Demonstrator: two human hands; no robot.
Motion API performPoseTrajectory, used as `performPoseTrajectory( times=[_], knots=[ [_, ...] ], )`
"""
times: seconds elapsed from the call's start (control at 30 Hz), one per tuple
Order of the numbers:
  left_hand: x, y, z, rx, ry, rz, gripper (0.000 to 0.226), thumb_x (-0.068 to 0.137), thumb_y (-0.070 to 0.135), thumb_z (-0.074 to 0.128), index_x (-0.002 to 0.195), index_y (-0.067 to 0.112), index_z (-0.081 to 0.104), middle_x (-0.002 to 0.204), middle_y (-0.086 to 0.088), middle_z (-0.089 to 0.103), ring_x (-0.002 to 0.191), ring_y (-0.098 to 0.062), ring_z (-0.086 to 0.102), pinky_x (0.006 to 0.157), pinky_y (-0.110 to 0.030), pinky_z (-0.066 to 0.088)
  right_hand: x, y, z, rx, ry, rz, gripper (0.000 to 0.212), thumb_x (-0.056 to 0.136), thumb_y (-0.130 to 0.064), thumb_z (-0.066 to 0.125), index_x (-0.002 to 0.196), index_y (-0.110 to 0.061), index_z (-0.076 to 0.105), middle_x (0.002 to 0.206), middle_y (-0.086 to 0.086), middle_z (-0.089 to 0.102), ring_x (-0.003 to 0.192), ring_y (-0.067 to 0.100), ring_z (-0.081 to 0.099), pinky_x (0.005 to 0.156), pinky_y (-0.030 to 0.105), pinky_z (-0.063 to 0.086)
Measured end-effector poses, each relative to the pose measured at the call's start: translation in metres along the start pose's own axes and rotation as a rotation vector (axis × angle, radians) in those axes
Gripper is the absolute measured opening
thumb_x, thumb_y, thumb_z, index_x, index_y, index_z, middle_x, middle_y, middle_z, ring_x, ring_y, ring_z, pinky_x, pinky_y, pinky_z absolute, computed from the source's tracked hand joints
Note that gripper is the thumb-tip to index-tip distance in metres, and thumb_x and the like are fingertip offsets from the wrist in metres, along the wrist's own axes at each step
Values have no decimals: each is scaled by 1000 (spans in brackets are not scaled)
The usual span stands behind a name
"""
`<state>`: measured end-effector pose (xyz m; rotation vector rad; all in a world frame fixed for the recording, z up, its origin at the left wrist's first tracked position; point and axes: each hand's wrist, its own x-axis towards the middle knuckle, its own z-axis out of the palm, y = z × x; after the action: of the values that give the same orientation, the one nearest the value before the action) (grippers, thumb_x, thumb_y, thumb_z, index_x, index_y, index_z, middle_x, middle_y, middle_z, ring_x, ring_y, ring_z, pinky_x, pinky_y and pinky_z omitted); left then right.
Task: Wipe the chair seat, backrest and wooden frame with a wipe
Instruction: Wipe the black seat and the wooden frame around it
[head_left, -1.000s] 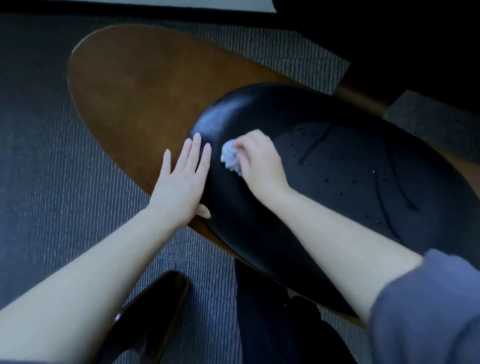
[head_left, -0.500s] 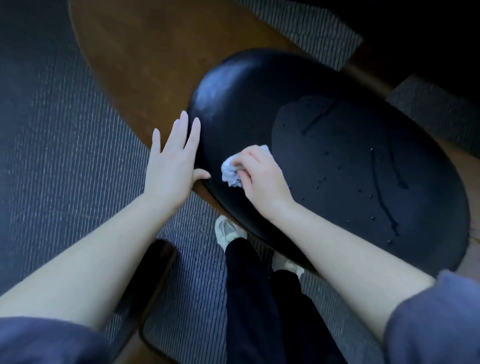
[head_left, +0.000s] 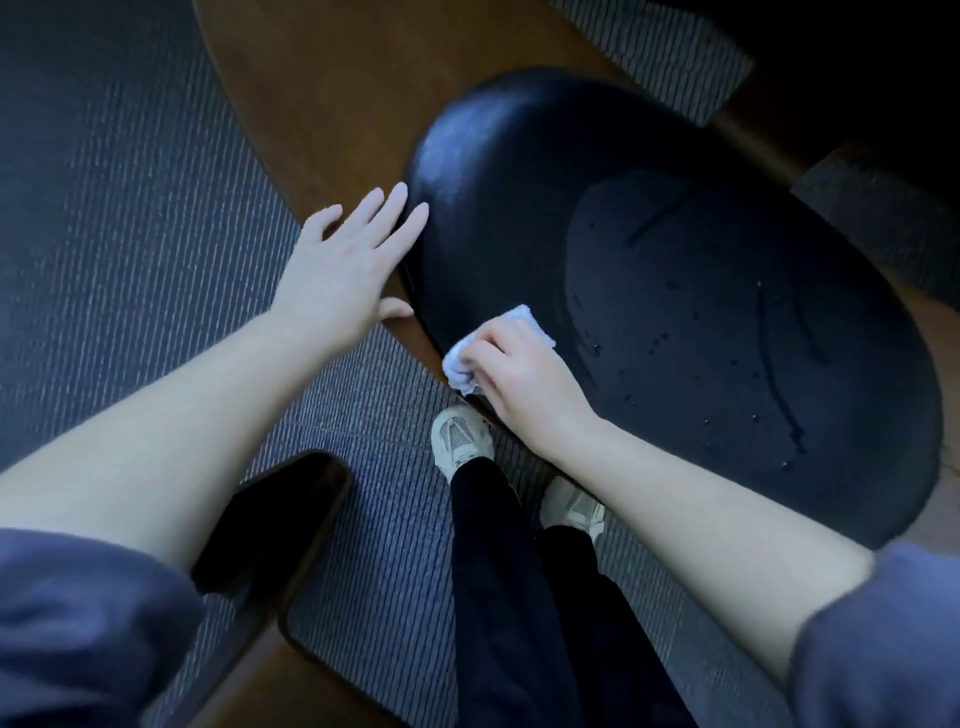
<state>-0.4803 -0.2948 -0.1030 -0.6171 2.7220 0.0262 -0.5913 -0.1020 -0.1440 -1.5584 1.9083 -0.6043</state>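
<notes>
On the near left edge of the black chair seat (head_left: 675, 322), the right hand (head_left: 524, 374) curls its fingers round a bunched white wipe (head_left: 460, 366) and presses it on the seat; the left hand (head_left: 343, 265) is flat, with straight, spread fingers, its fingertips at the seat's left rim and its palm over the brown wooden frame (head_left: 322, 104); small drops and wet streaks shine further right on the seat; a grey striped carpet (head_left: 130, 234) lies under the chair; two pale shoes (head_left: 460, 436) and black trousers (head_left: 519, 597) show just below the right hand; the sleeves (head_left: 78, 623) are blue-grey.
</notes>
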Motion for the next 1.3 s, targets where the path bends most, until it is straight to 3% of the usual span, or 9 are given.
performPoseTrajectory(
  times=[0.07, 0.2, 0.27, 0.37, 0.57, 0.7, 0.87, 1.03, 1.3],
  knots=[
    [1, -4, -2, 29, -5, 4, 92, 82, 48, 67, 154, 21, 18, 162, -4, 18, 148, -25, 18, 113, -47, 22, -36, 1, -2, -26, -59, -42, 22, 74, 16, 50, 77, -5, 56, 87, 8, 56, 81, 19, 44, 66, 26, 34],
    [3, 2, -1, 3, -30, -44, 95, 80, 54, 66, 154, 22, 15, 162, -4, 14, 149, -26, 14, 116, -48, 17, -71, 11, -15, -61, -131, -17, 18, 93, -5, 48, 99, -10, 65, 104, 10, 60, 95, 21, 47, 81, 27, 31],
    [3, 8, 0, -17, -45, -71, 98, 80, 56, 65, 155, 20, 12, 163, -5, 11, 150, -27, 11, 118, -50, 13, -31, 9, -18, -31, -108, 62, 23, 83, 4, 51, 89, -13, 65, 96, 5, 61, 91, 29, 53, 76, 35, 43],
    [5, 13, 0, -31, -59, -100, 101, 81, 56, 66, 155, 19, 8, 163, -6, 6, 150, -27, 7, 119, -51, 10, 15, 12, -19, 68, 108, 81, 30, 68, 12, 41, 74, -15, 53, 82, -5, 58, 77, 22, 49, 65, 36, 40],
    [7, 34, -11, -73, -161, -200, 116, 74, 66, 65, 155, 15, -1, 163, -10, -6, 150, -25, 1, 118, -55, 8, -101, 28, -23, -92, -73, -37, 27, 71, 12, 48, 78, -13, 54, 89, -4, 54, 85, 17, 44, 69, 32, 37],
    [10, 50, -17, -71, -187, -267, 121, 74, 64, 68, 153, 5, -2, 162, -17, -6, 150, -27, 1, 118, -53, 10, -82, 29, -39, 8, -119, 14, 26, 73, 8, 42, 80, -15, 52, 88, -3, 55, 85, 19, 43, 68, 36, 41],
    [33, 53, -46, -21, -220, -183, 113, 77, 62, 67, 153, 4, 7, 162, -15, -2, 150, -28, 3, 118, -52, 14, -28, 11, -109, 326, 316, 415, 12, 81, 8, 48, 82, 3, 59, 80, 7, 51, 85, 2, 51, 73, 24, 48],
    [119, 49, -84, 5, -320, 23, 104, 83, 59, 62, 154, 11, 3, 163, -9, -3, 150, -25, -3, 119, -51, 13, 0, 67, -146, 377, 513, 767, 20, 88, -2, 52, 93, -21, 58, 106, -6, 53, 96, 6, 51, 75, 2, 34],
    [266, 95, -91, -8, -468, 348, 85, 96, 41, 54, 155, 16, -3, 163, -4, -12, 150, -20, -5, 121, -44, 10, 45, 171, -175, 284, 654, 1077, 20, 88, -5, 49, 99, -15, 62, 110, -2, 52, 99, 20, 53, 78, 36, 50]
  ],
)
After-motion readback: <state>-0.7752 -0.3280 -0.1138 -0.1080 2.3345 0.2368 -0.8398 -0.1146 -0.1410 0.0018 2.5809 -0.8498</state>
